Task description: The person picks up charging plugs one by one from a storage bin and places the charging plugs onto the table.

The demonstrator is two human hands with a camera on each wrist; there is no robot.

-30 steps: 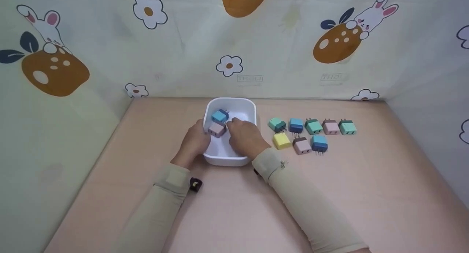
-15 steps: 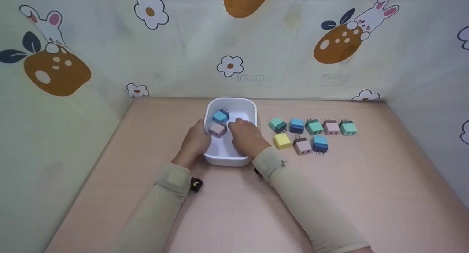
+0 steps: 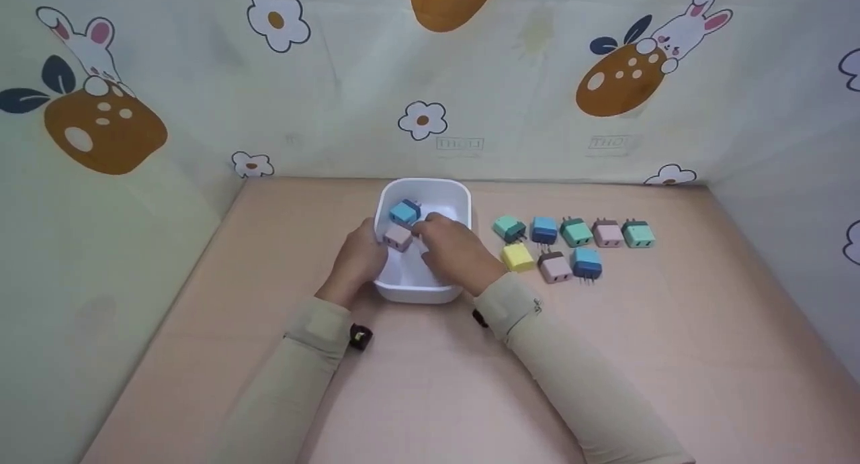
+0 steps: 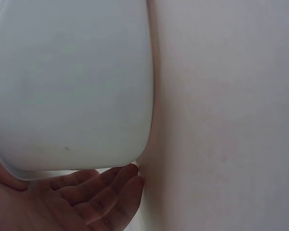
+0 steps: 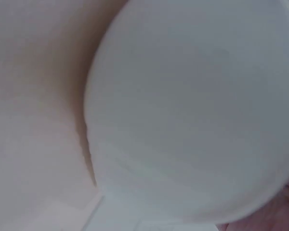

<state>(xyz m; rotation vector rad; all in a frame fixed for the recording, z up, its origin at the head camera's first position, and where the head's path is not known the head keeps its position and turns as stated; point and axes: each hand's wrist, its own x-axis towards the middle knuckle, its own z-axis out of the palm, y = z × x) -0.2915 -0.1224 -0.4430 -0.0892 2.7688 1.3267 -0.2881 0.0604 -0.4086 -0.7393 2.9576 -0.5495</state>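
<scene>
A white plastic bin stands near the back of the table. My left hand holds its left side; in the left wrist view the fingers lie along the outside of the wall. Inside the bin, a pink plug adapter lies just in front of a blue plug adapter. My right hand reaches over the near right rim, fingertips right at the pink adapter's right end. Whether it pinches that adapter I cannot tell. The bin's outer wall fills most of the right wrist view, hiding the fingers' work.
Right of the bin, several plug adapters lie in two rows, among them a green one, a yellow one, a pink one and a blue one. A patterned cloth wall rises behind the table.
My right hand has shifted slightly left inside the bin, its fingertips now meeting the pink adapter, which has moved a little left. My left hand and the bin stay put.
</scene>
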